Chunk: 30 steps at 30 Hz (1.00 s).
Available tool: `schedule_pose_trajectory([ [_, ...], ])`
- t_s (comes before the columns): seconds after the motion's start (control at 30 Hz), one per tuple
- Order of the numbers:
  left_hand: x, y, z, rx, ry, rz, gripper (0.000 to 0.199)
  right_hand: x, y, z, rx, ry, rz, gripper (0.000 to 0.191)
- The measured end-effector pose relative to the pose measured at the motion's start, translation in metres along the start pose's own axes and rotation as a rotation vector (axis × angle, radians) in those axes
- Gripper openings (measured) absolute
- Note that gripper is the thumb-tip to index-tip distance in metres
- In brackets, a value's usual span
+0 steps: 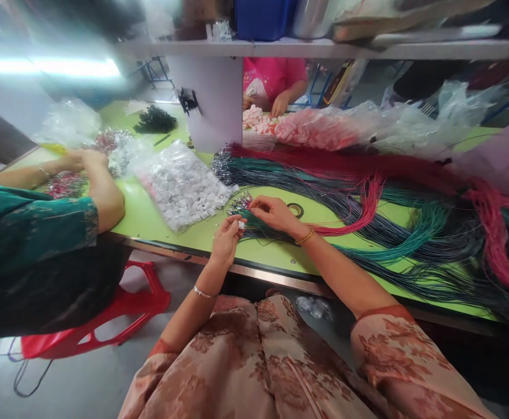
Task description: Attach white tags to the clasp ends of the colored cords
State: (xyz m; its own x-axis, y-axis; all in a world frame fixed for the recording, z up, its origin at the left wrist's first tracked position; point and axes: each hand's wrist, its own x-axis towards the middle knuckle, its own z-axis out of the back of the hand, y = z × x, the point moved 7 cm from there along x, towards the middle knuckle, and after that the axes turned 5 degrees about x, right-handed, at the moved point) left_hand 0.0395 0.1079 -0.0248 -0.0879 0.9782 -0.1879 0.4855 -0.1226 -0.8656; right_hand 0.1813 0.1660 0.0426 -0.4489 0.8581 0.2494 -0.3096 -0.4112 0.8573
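Note:
Between the thumb and fingers of my left hand is a small white connector housing. My right hand is just above and to its right, fingers pinched at the metal-tipped ends of the wires; which wire they hold, if any, is too small to make out. Red wires, green wires and dark wires run in long bundles to the right across the green table. Just left of my hands lies a clear plastic bag full of white connector housings.
A black tape roll lies behind my right hand. At the left, a co-worker's arms rest over the table, above a red stool. Pink parts in bags lie behind the wires. A shelf spans overhead.

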Motion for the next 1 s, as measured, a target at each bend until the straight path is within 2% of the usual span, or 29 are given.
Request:
schedule_pose_trajectory([
  [0.13, -0.001, 0.0, -0.006, -0.032, 0.033, -0.011, 0.016, -0.013, 0.01, -0.01, 0.077, 0.002, -0.028, 0.02],
  [0.37, -0.004, 0.003, -0.007, -0.074, 0.066, 0.024, 0.014, -0.032, 0.008, -0.014, 0.065, -0.047, -0.071, 0.02],
  [0.8, -0.005, 0.005, -0.009, -0.101, 0.069, 0.078, 0.01, -0.039, 0.006, -0.013, 0.031, 0.0, -0.039, 0.015],
  [1.0, -0.003, 0.005, -0.007, -0.044, 0.064, 0.057, 0.019, -0.038, 0.001, -0.015, 0.085, 0.025, -0.058, 0.013],
])
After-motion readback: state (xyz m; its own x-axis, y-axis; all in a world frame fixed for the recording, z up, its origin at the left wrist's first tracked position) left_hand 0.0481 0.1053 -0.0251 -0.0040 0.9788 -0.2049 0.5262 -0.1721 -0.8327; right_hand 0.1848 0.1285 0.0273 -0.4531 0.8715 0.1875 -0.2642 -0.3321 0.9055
